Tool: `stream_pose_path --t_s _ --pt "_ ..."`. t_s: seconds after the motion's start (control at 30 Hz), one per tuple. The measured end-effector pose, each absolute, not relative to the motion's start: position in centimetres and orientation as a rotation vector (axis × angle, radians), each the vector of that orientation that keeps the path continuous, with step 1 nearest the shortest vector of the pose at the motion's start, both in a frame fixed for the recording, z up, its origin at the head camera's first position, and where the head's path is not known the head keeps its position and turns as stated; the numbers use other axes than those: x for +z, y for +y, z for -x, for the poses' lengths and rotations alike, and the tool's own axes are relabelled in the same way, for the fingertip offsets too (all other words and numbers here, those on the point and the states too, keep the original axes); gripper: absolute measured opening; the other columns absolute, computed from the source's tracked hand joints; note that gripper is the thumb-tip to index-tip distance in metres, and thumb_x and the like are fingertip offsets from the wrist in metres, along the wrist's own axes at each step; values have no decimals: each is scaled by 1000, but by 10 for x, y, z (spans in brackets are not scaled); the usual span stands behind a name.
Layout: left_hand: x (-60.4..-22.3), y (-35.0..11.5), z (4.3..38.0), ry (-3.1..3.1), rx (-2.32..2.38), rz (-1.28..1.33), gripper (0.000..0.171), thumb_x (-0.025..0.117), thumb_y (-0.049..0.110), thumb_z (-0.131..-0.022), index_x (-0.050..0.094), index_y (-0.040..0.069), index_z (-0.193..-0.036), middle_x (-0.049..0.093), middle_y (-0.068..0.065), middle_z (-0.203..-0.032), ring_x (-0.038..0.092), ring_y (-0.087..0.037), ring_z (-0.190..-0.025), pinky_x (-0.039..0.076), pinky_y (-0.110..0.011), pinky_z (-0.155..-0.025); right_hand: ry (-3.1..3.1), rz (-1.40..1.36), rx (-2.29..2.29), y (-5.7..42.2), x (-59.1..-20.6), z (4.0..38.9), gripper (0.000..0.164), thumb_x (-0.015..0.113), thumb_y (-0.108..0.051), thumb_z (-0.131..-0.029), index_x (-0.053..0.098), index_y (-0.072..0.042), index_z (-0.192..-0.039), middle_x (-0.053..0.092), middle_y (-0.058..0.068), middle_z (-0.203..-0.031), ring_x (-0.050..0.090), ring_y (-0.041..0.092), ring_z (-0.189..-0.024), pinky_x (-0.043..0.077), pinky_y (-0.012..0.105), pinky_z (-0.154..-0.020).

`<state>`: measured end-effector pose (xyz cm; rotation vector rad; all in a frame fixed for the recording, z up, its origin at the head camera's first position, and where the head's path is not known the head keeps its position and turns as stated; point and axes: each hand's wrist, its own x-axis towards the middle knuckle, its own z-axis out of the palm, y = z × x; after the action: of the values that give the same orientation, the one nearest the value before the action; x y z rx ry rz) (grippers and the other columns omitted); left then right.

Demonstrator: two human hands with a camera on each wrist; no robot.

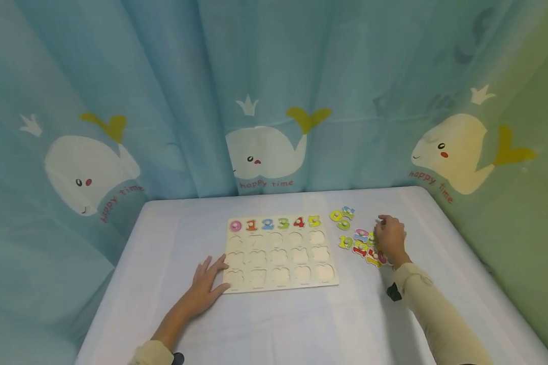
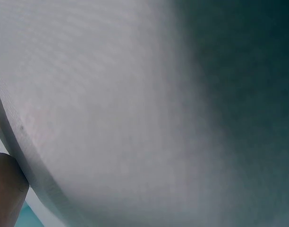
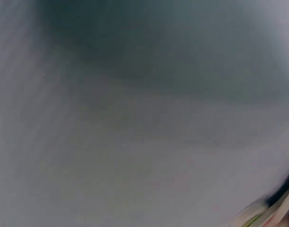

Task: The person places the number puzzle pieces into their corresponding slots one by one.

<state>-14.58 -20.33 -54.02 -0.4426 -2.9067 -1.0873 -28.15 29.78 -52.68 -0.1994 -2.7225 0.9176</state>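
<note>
A pale wooden number puzzle board [image 1: 280, 289] lies flat on the white table, its top row filled with coloured numbers 0 to 5, such as the red 4 [image 1: 299, 222]. Below that row are several bare recesses. My left hand [image 1: 204, 288] rests with fingers spread at the board's left edge, thumb and fingertips over the rim. To the right of the board, my right hand [image 1: 390, 237] hovers over a loose cluster of number pieces [image 1: 361, 248], fingers loosely bent and pointing left. Nothing shows between its fingers; the hand hides part of the cluster.
A few more number pieces, among them a yellow one [image 1: 336, 216], lie near the board's upper right corner. Behind the white table [image 1: 274, 329] hangs a blue-green curtain [image 1: 265, 76] with whale prints. Both wrist views show mostly blurred pale cloth.
</note>
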Motion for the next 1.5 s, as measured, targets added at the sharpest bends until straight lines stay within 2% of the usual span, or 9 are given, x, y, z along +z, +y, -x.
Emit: stream_pose_path --t_s 0.23,0.37,0.6,0.83,1.0,1.1,1.23,1.5 --pt "-541 -204 147 -2914 -1061 453 40 66 21 -88 50 8 -123 32 -13 -149 10 -42 -138 -1 -57 -109 -2671 365 843 309 -526 279 36 50 -7 -93 49 10 -125 44 31 -120 35 47 -112 29 60 -91" --pt "-541 -205 147 -2910 -1069 446 40 66 21 -88 51 8 -123 32 -13 -149 10 -41 -138 -1 -57 -109 -2720 394 918 318 -525 275 40 49 -9 -93 44 12 -127 39 34 -120 32 49 -113 30 61 -92" --pt "-540 -207 145 -2878 -1084 446 41 66 20 -87 51 7 -123 34 -14 -148 11 -43 -137 0 -58 -108 -2681 186 1058 329 -527 270 37 47 0 -91 45 15 -125 47 31 -109 47 42 -99 41 55 -87" --pt "-541 -206 145 -2896 -1078 448 40 65 22 -88 51 8 -122 32 -13 -149 11 -42 -138 -1 -57 -109 -2582 158 1029 320 -528 270 34 55 0 -91 48 12 -123 56 27 -102 54 38 -92 46 48 -79" --pt "-540 -205 144 -2891 -1073 453 40 65 22 -88 51 7 -123 32 -12 -149 11 -42 -138 0 -57 -109 -2561 -11 1060 293 -524 279 36 56 -3 -91 50 9 -124 57 22 -99 54 32 -89 45 41 -74" --pt "-540 -205 144 -2902 -1069 446 41 65 22 -88 51 7 -123 32 -13 -149 11 -42 -138 0 -57 -109 -2559 -125 1108 267 -521 286 35 58 -4 -91 52 9 -123 58 20 -97 54 32 -87 45 42 -72" --pt "-540 -205 144 -2923 -1060 433 40 64 23 -89 51 8 -124 31 -12 -150 10 -41 -139 -1 -56 -110 -2562 -258 1149 221 -523 291 34 62 -3 -88 55 8 -120 59 18 -92 57 31 -82 48 42 -69" --pt "-537 -204 143 -2880 -1113 445 39 65 22 -88 52 7 -122 34 -14 -148 12 -43 -137 1 -57 -109 -2659 -483 1223 120 -526 284 32 65 -6 -86 59 1 -117 58 8 -90 54 21 -82 47 37 -73"
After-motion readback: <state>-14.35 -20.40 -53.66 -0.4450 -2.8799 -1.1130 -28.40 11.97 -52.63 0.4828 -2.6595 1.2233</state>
